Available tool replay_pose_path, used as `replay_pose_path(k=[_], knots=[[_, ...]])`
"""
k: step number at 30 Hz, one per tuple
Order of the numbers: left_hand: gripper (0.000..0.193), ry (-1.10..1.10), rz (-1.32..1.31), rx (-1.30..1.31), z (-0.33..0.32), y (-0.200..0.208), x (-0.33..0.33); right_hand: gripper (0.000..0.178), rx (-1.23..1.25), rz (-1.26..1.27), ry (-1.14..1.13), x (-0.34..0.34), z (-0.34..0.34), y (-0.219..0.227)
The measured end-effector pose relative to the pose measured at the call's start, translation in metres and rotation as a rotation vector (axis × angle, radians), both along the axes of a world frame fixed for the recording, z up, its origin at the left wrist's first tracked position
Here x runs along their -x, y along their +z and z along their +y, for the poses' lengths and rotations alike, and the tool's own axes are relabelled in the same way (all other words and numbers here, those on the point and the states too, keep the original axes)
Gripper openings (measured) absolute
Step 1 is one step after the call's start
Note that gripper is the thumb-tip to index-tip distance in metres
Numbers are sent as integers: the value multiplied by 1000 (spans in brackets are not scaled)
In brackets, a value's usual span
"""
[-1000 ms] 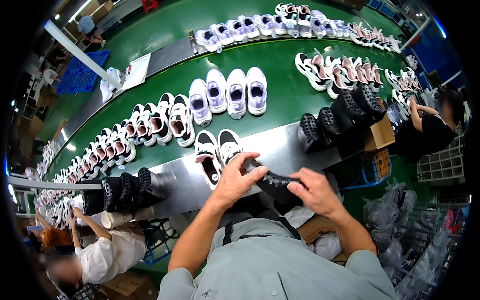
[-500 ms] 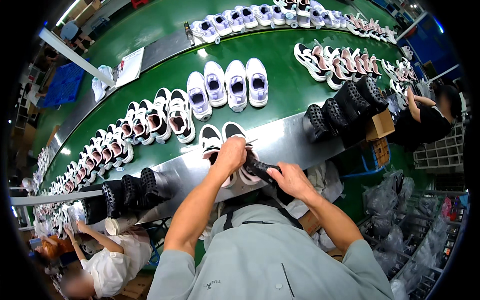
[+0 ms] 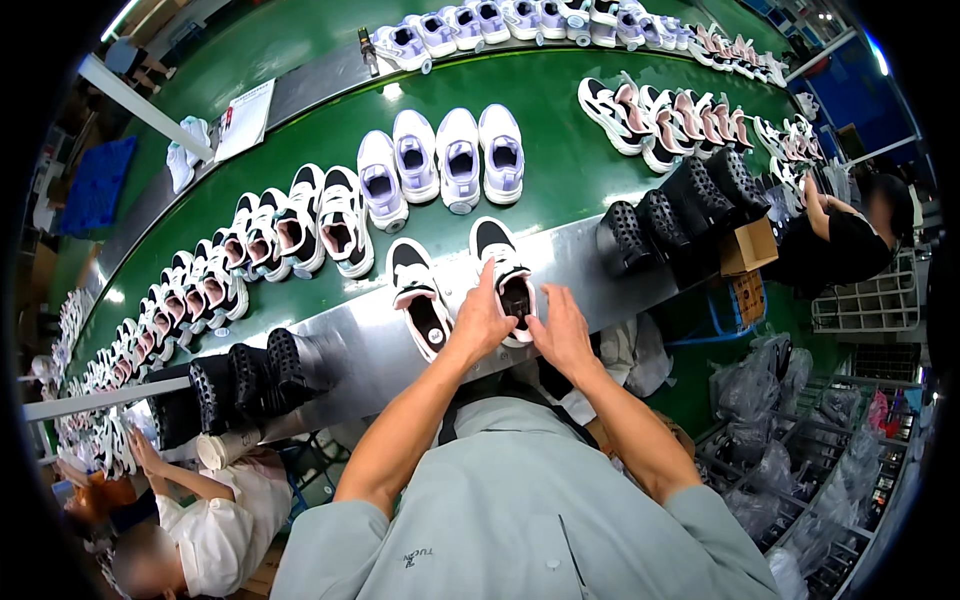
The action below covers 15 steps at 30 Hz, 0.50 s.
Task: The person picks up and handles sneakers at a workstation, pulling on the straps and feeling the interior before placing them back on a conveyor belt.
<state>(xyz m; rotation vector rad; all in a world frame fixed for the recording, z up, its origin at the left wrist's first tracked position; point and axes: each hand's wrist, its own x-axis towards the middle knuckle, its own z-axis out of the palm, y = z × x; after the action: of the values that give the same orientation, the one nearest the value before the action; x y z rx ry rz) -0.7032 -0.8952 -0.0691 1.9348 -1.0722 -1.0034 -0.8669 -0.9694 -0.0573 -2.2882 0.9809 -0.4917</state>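
Observation:
Two black-and-white sneakers with pale pink linings lie side by side, toes away from me. The right sneaker [image 3: 497, 242] is between my hands, and a glossy dark insert [image 3: 515, 296] shows in its opening. My left hand [image 3: 480, 320] grips its left side near the heel, index finger stretched along the upper and thumb at the opening. My right hand [image 3: 562, 328] is at the heel's right side, fingers spread, thumb by the heel edge. The left sneaker [image 3: 407, 262] stands untouched, with a pale insole inside bearing a round dark mark.
Both sneakers rest on a metal ledge [image 3: 365, 325] along a green conveyor belt [image 3: 555, 175]. Lavender sneakers [image 3: 415, 150] and rows of black-and-white ones stand on the belt. Black studded pieces [image 3: 290, 365] are stacked at left and right. Co-workers sit on either side [image 3: 225, 520].
The black studded piece my right hand held is out of that hand; a dark insert now shows in the right sneaker. My left hand shifted to the sneaker's side. The sneakers are farther apart.

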Motion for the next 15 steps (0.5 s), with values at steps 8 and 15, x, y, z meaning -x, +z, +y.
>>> replay_pose_path(k=[8,15], knots=[[64,334,-254,-207,-24,-34,21,30,-82,373,-140,-43,-31,-31],[50,272,-435,-152,62,52,34,26,-70,346,-105,-30,-43,-48]])
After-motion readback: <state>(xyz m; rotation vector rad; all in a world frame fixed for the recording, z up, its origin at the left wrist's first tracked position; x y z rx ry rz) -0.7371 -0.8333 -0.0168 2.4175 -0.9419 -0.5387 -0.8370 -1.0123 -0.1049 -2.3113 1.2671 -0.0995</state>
